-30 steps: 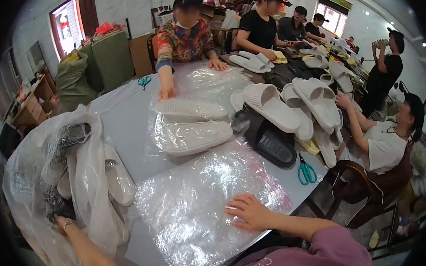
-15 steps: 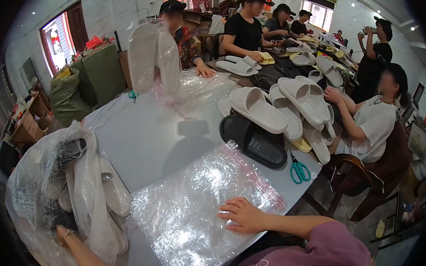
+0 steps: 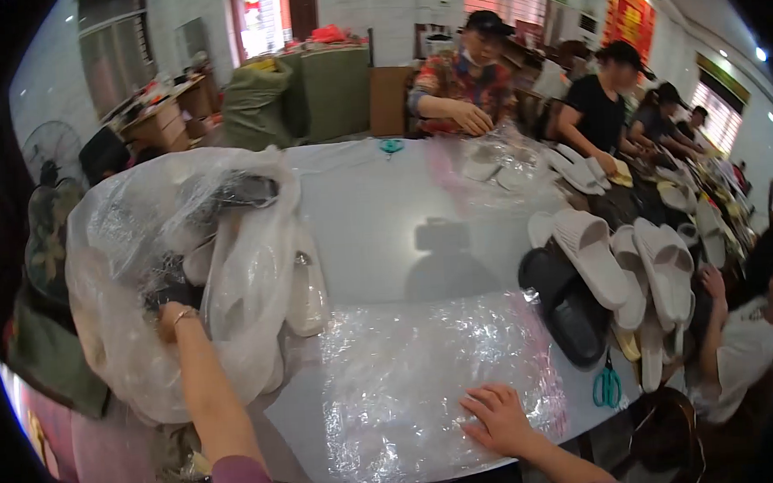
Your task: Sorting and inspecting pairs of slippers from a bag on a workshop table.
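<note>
My left hand (image 3: 176, 318) reaches into a large translucent plastic sack (image 3: 112, 343) at the left, beside a dark slipper (image 3: 172, 288); its fingers are mostly hidden there. Pale slippers (image 3: 305, 289) show through and beside the sack's plastic. Flat on a stack of clear plastic bags (image 3: 393, 364) rests my right hand (image 3: 501, 421), open, its fingers spread a little. The bags lie on the white table near me and have pinkish strips along their right edge.
Right of the bags lie black slippers (image 3: 574, 319), a heap of white slippers (image 3: 593, 257) and teal-handled scissors (image 3: 606, 386). Across the table a person (image 3: 466, 89) handles white slippers in clear plastic (image 3: 505, 165). More people work along the right side. Teal snips (image 3: 390, 146) lie at the far edge.
My view has swung left, so the table appears shifted right. The bagged white slippers held up at the far side are now down on the table. My right hand stays on the bags.
</note>
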`<control>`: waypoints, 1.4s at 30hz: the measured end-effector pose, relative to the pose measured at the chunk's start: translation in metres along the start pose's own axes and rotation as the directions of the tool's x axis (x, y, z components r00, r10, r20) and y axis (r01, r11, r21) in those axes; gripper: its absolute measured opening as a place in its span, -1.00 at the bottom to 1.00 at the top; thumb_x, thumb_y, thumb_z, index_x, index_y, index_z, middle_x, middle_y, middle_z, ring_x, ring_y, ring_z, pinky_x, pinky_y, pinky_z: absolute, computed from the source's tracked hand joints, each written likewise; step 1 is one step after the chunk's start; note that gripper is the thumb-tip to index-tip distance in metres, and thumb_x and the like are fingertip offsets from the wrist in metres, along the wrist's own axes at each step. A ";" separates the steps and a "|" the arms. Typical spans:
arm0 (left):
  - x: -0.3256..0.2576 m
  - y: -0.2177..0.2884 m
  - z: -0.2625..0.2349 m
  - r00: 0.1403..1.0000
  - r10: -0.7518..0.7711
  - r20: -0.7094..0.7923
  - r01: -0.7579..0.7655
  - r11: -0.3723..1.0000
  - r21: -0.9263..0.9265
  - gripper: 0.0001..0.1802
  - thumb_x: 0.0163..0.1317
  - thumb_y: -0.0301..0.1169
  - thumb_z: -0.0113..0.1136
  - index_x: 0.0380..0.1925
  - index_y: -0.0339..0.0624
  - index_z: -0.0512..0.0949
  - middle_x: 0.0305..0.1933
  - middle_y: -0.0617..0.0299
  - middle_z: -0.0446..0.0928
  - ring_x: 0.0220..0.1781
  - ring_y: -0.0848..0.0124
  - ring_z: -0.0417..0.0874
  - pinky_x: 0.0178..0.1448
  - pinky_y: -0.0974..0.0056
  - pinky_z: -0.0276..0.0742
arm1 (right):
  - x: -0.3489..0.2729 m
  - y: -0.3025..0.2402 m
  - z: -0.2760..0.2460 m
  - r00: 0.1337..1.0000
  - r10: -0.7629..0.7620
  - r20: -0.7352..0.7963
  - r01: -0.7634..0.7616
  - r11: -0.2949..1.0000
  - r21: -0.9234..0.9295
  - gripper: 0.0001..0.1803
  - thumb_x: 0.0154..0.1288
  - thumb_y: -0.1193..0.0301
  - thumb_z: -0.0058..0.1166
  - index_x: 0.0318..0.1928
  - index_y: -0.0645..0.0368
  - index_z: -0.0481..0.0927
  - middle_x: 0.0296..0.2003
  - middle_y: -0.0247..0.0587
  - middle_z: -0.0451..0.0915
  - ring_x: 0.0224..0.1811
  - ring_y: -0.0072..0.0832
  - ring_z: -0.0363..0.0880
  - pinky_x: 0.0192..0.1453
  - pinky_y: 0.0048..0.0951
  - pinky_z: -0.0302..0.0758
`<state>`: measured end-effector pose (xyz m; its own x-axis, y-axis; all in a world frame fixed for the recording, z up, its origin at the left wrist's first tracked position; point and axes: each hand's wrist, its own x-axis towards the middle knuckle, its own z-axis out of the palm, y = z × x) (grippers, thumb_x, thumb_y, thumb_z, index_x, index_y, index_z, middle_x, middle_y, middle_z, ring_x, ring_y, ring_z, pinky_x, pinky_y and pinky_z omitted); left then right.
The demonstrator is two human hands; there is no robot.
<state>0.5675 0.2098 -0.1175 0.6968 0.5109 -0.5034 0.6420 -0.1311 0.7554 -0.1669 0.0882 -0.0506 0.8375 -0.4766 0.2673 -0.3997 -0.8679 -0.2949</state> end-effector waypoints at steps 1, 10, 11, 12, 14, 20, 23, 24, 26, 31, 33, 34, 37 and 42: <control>-0.023 -0.009 0.016 0.975 -0.223 -0.018 0.158 0.745 -0.648 -0.38 0.17 -0.07 0.13 -0.02 -0.48 0.45 0.14 -0.18 0.46 0.12 0.05 0.55 0.21 0.05 0.43 | 0.001 -0.001 -0.001 1.000 -0.014 0.016 0.014 1.000 -0.016 -0.52 0.16 0.15 0.16 0.07 0.05 0.51 0.09 -0.21 0.43 0.19 -0.18 0.30 0.25 -0.08 0.20; -0.033 -0.017 -0.035 0.820 0.340 0.461 0.110 0.696 -0.710 -0.19 0.00 0.05 0.40 0.09 -0.35 0.46 0.17 0.09 0.48 0.12 0.15 0.52 0.23 0.10 0.41 | 0.002 -0.003 0.000 0.999 -0.028 0.037 0.027 0.999 0.040 -0.50 0.13 0.14 0.18 0.07 0.03 0.50 0.09 -0.21 0.43 0.18 -0.17 0.28 0.26 -0.06 0.19; -0.042 -0.014 -0.023 0.811 0.336 0.479 0.122 0.703 -0.701 -0.19 0.00 0.05 0.40 0.09 -0.35 0.46 0.17 0.09 0.48 0.12 0.15 0.52 0.23 0.10 0.41 | 0.002 -0.002 0.000 0.999 -0.011 0.035 0.010 1.000 0.028 -0.50 0.13 0.14 0.18 0.07 0.03 0.50 0.09 -0.21 0.43 0.18 -0.17 0.28 0.26 -0.06 0.19; -0.049 -0.010 -0.018 0.757 0.452 0.471 -0.051 0.761 -0.647 -0.19 -0.02 0.04 0.41 0.11 -0.34 0.46 0.18 0.10 0.47 0.12 0.19 0.52 0.21 0.11 0.42 | 0.000 -0.002 -0.001 1.000 0.001 0.028 -0.001 1.000 0.030 -0.50 0.14 0.15 0.18 0.08 0.03 0.50 0.09 -0.22 0.43 0.18 -0.17 0.29 0.26 -0.06 0.18; -0.065 -0.008 -0.010 0.677 0.571 0.464 -0.236 0.766 -0.598 -0.13 -0.08 0.02 0.47 0.13 -0.38 0.44 0.17 0.10 0.48 0.09 0.27 0.54 0.16 0.15 0.46 | -0.003 -0.002 -0.001 0.999 0.043 0.012 -0.043 0.999 0.022 -0.50 0.14 0.15 0.17 0.09 0.03 0.50 0.09 -0.22 0.43 0.18 -0.16 0.29 0.27 -0.05 0.18; -0.051 0.023 -0.063 0.781 0.524 0.340 -0.199 0.725 -0.660 -0.36 0.00 -0.09 0.41 -0.11 -0.48 0.56 -0.05 0.03 0.59 -0.08 0.19 0.61 0.06 0.16 0.56 | -0.004 0.001 0.004 0.999 0.042 0.018 -0.043 0.998 0.049 -0.49 0.20 0.16 0.13 0.14 0.02 0.47 0.15 -0.19 0.41 0.23 -0.11 0.29 0.32 -0.05 0.17; -0.014 0.056 -0.120 0.749 0.631 0.202 -0.445 0.705 -0.552 -0.29 0.12 -0.03 0.28 0.01 -0.51 0.48 0.04 0.02 0.54 -0.04 0.17 0.59 0.11 0.15 0.54 | -0.001 0.004 0.010 0.999 -0.038 0.001 0.038 0.996 0.080 -0.49 0.24 0.14 0.08 0.17 0.01 0.44 0.18 -0.17 0.39 0.25 -0.12 0.28 0.34 -0.05 0.16; -0.014 0.063 -0.130 0.738 0.641 0.212 -0.454 0.703 -0.547 -0.29 0.12 -0.03 0.28 0.01 -0.51 0.48 0.04 0.02 0.54 -0.04 0.17 0.59 0.11 0.15 0.54 | -0.001 0.004 0.014 0.998 -0.055 -0.011 0.056 0.997 0.052 -0.50 0.26 0.14 0.06 0.18 0.01 0.44 0.18 -0.17 0.38 0.25 -0.13 0.29 0.34 -0.04 0.16; -0.025 0.078 -0.165 0.609 0.596 0.524 -0.049 0.688 -0.724 -0.33 0.25 -0.04 0.12 0.11 -0.45 0.40 0.08 0.01 0.51 -0.02 0.16 0.58 0.17 0.17 0.49 | -0.006 0.001 0.016 0.997 -0.062 -0.035 0.062 0.998 -0.020 -0.49 0.28 0.12 0.02 0.19 0.00 0.42 0.16 -0.17 0.40 0.23 -0.17 0.32 0.31 -0.07 0.19; -0.195 0.020 -0.238 0.529 0.675 0.515 -0.015 0.614 -0.789 -0.43 0.29 -0.20 0.06 0.20 -0.32 0.33 0.21 0.09 0.42 0.17 0.24 0.47 0.28 0.16 0.35 | -0.012 -0.008 -0.008 0.991 0.072 0.114 -0.056 0.988 -0.142 -0.45 0.29 0.10 0.00 0.23 0.01 0.38 0.09 -0.14 0.43 0.13 -0.23 0.38 0.17 -0.15 0.28; -0.197 -0.015 -0.275 -0.069 0.994 0.090 -0.992 -0.078 0.099 -0.36 0.19 -0.41 0.14 0.28 -0.32 0.21 0.25 0.04 0.36 0.19 0.24 0.44 0.30 0.17 0.32 | -0.006 -0.010 0.001 0.987 0.034 0.159 -0.006 0.984 -0.176 -0.42 0.29 0.09 -0.01 0.25 0.07 0.36 0.10 -0.13 0.43 0.15 -0.25 0.39 0.15 -0.14 0.29; -0.230 -0.036 -0.287 -0.071 0.993 0.096 -0.992 -0.080 0.096 -0.36 0.19 -0.41 0.14 0.28 -0.32 0.21 0.25 0.04 0.36 0.19 0.24 0.44 0.30 0.17 0.32 | -0.006 -0.009 0.000 0.980 0.032 0.197 0.010 0.978 -0.209 -0.39 0.31 0.06 -0.04 0.27 0.14 0.34 0.11 -0.12 0.43 0.16 -0.26 0.39 0.19 -0.12 0.28; -0.311 -0.075 -0.319 -0.045 0.991 0.129 -0.980 -0.069 0.184 -0.21 -0.01 -0.47 0.33 0.27 -0.28 0.24 0.21 -0.06 0.41 0.19 0.19 0.48 0.21 0.16 0.40 | 0.003 -0.021 -0.025 0.965 0.096 0.245 -0.073 0.992 -0.098 -0.39 0.33 0.07 -0.05 0.27 0.17 0.33 0.11 -0.10 0.43 0.15 -0.23 0.40 0.25 -0.06 0.25; -0.358 -0.119 -0.296 0.148 0.958 0.247 -0.399 0.286 -0.871 -0.41 0.17 -0.22 0.23 0.20 -0.14 0.38 0.19 0.19 0.46 0.21 0.31 0.46 0.24 0.15 0.42 | 0.014 -0.047 -0.055 0.976 -0.051 0.213 -0.187 0.318 0.930 -0.11 0.36 -0.10 -0.11 0.47 -0.03 -0.22 0.31 -0.01 0.18 0.30 -0.21 0.25 0.29 -0.08 0.29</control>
<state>0.1470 0.2941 0.0970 0.7968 -0.2596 0.5456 -0.3730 0.4992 0.7821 -0.1573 0.1150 0.0179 0.9169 -0.3911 0.0800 0.0629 -0.0563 -0.9964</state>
